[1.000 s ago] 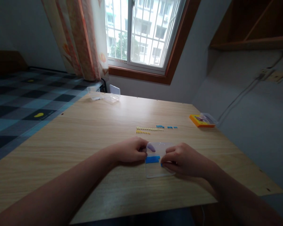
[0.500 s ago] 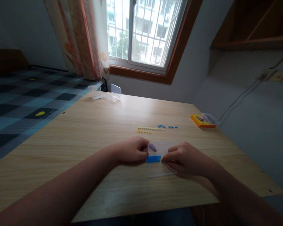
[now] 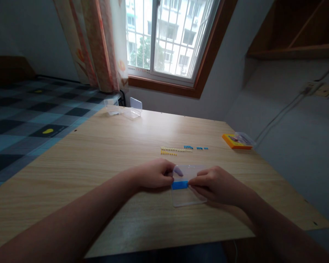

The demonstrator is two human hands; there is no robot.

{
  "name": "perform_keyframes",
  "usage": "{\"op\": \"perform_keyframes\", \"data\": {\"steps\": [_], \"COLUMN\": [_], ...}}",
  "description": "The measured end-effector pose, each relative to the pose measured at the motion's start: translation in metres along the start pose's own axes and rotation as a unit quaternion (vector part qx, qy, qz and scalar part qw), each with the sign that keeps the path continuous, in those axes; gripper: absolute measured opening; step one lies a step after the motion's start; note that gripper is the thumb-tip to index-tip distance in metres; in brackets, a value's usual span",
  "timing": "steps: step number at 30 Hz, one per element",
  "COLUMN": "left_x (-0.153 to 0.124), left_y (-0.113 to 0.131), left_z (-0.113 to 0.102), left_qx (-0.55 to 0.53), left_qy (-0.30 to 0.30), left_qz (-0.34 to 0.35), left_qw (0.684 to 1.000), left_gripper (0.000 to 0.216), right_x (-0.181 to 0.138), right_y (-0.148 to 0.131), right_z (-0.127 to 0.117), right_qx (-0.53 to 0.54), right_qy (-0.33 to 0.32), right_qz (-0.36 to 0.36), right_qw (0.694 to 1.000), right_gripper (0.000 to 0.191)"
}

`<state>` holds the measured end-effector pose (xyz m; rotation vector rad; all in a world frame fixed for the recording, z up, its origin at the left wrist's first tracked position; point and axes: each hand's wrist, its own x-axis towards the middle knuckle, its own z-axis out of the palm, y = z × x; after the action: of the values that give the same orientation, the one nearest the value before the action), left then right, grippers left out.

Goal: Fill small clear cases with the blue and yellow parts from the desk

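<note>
The left hand (image 3: pixel 157 174) grips the left edge of the clear plastic tray (image 3: pixel 188 200) on the table (image 3: pixel 131 226); blue strips (image 3: pixel 179 185) lie on it; the right hand (image 3: pixel 218 184) bunches its fingertips at their right end, whether pinching one I cannot tell

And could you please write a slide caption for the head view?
Left hand holding a clear tray, right hand at the blue pieces on it.
</note>
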<state>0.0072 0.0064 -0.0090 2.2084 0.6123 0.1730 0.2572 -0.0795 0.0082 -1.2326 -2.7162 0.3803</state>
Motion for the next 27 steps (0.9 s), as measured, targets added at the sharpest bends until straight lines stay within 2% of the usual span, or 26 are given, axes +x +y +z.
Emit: {"op": "perform_keyframes", "data": {"steps": [18,27], "left_x": [0.0005,0.0002], "left_y": [-0.0012,-0.0034], "left_z": [0.0006,0.0014], "left_qx": [0.011,-0.001], "left_qy": [0.000,0.004], "left_qz": [0.001,0.014], "left_qw": [1.000,1.000], "left_gripper": [0.014,0.013], "right_x": [0.0013,0.0015], "right_y": [0.0004,0.0010], "right_z": [0.0007,0.0011], "right_qx": [0.004,0.005], "right_qy": [-0.024,-0.004], "right_qz": [0.000,-0.011], "right_qw": [1.000,1.000], "right_gripper": [0.021,0.023]}}
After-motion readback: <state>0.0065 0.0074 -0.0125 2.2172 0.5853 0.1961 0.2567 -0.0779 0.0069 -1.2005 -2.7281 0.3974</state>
